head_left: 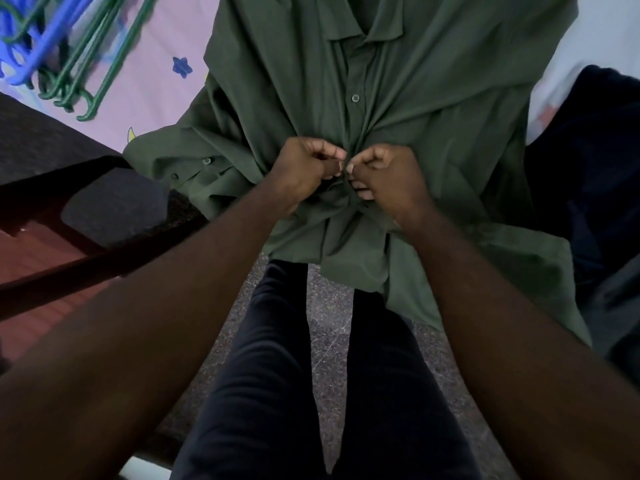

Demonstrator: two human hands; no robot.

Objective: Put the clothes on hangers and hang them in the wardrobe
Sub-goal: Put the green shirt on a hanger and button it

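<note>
Just 1 view here, from the head, tipped steeply down over both forearms, close in on the green shirt (398,109) at center; pink bedsheet (152,64) up top-left, speckled floor (329,341) straight below between the legs.

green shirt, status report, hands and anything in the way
Left hand and right hand both pinching green shirt placket mid-front, at a button. Shirt lies on bed, collar away. Hangers upper left, untouched. Nothing blocking.
</note>
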